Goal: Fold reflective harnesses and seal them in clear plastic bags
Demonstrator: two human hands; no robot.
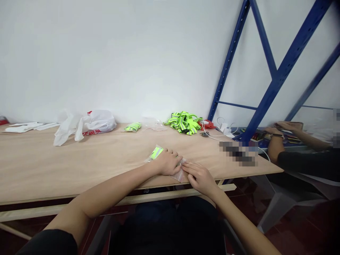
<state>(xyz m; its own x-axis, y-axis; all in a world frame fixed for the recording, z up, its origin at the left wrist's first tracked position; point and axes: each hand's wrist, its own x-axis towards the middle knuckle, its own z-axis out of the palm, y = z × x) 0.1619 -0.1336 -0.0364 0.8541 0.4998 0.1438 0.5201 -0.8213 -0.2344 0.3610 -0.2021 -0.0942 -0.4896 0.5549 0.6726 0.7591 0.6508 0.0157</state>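
Note:
My left hand [168,163] lies palm down across a small clear plastic zip bag [178,176], its fingers spread and pressing the bag against the table. Inside the bag's far left end, a folded neon-yellow reflective strap [156,152] with a grey band shows past the hand. Close beside it, my right hand [199,177] rests with fingers stretched out and tips touching the bag's right end. The thumb stands apart from those fingers. Both hands cover the middle of the bag.
On the wooden table [79,170] lie a bagged strap [132,127], clear bags [156,125], a pile of neon straps [183,122], a white plastic bag [99,122] and white sheets [25,127]. Blue rack posts [276,78] rise at right, near another person's arm [276,143].

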